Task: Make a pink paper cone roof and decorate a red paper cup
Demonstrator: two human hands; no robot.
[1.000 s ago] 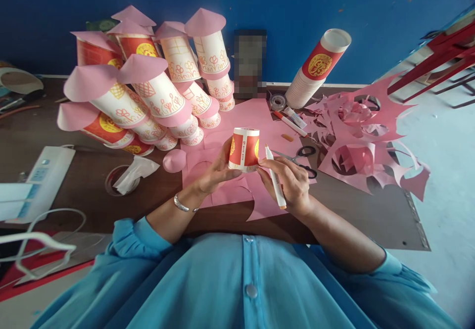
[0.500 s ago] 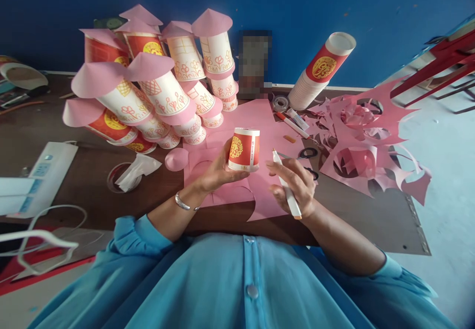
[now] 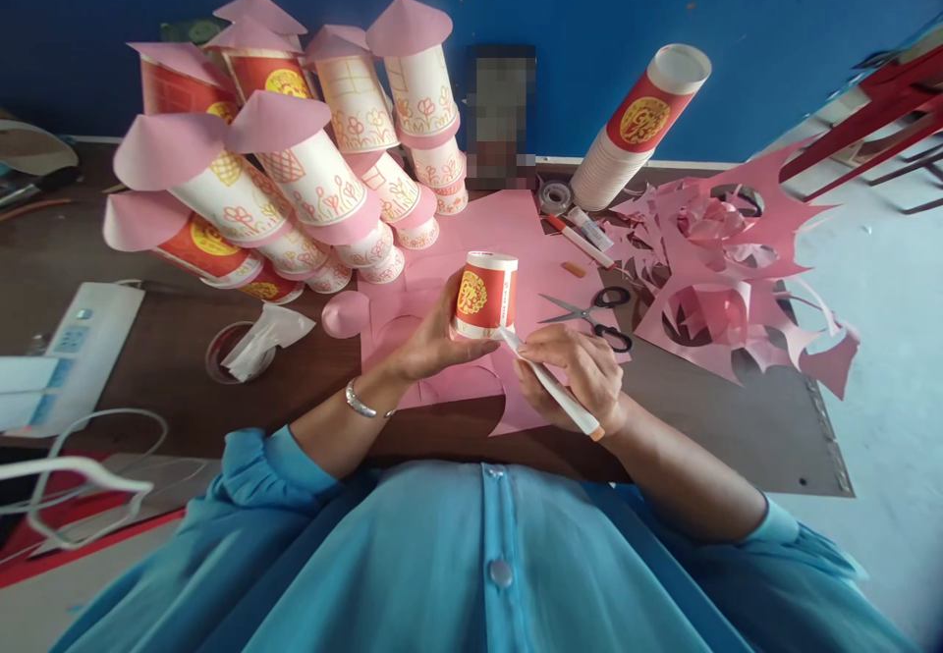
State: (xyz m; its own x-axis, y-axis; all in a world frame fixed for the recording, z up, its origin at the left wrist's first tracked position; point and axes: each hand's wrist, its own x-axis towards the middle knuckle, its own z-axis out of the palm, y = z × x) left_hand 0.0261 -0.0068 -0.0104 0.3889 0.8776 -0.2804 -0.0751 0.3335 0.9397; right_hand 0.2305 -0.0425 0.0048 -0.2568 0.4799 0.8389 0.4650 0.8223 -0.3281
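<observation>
My left hand [image 3: 434, 337] grips a red and white paper cup [image 3: 484, 292] with a gold emblem, held over pink paper. Between the fingers of my right hand [image 3: 579, 370] is a white marker [image 3: 556, 393] with an orange end. Its tip meets the lower rim of the cup, near a white strip on the side. Beyond my right hand lie scissors [image 3: 585, 314] with black handles, blades apart. A pink sheet [image 3: 501, 226] spreads under both hands, and a small pink paper cone [image 3: 346, 314] rests left of my left hand.
Towers of decorated cups with pink cone roofs [image 3: 409, 25] stand at the back left. A leaning cup stack [image 3: 640, 123] and cut pink scraps [image 3: 707, 280] are at the right. Tape [image 3: 554, 196], a red pen [image 3: 579, 241] and a power strip [image 3: 88, 339] lie on the table.
My right hand has moved left and brought the marker's tip to the cup's lower edge. The scissors now show more fully. My left hand still holds the cup.
</observation>
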